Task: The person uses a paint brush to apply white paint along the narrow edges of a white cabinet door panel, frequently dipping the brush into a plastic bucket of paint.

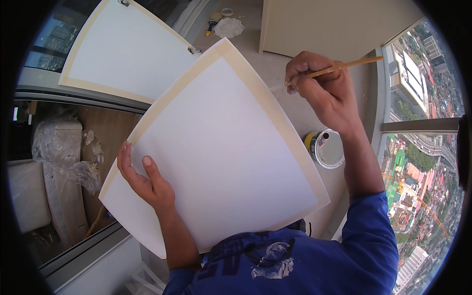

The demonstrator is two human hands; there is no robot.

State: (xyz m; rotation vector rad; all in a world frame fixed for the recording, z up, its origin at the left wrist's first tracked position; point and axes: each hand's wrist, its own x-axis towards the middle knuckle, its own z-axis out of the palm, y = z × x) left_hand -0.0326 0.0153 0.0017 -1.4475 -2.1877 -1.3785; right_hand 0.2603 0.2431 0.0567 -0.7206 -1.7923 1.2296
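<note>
A large white panel (216, 132) with a cream border leans in front of me, its top corner pointing away. My left hand (147, 177) rests at the panel's left edge, thumb apart and fingers stretched along the border. To the right of the panel, my right hand (322, 91) is raised and closed on a thin paintbrush (356, 63) with a yellow wooden handle. The handle's end sticks out to the right; the bristles are hard to make out near my fingertips. Whether the brush touches the panel's edge, I cannot tell.
An open paint can (330, 150) stands on the floor beneath my right forearm. A similar white panel (128, 51) leans at the far left. Beyond lie a crumpled white cloth (229, 27) and a tape roll (227, 11). Windows line the right; plastic-wrapped items (61, 140) stand left.
</note>
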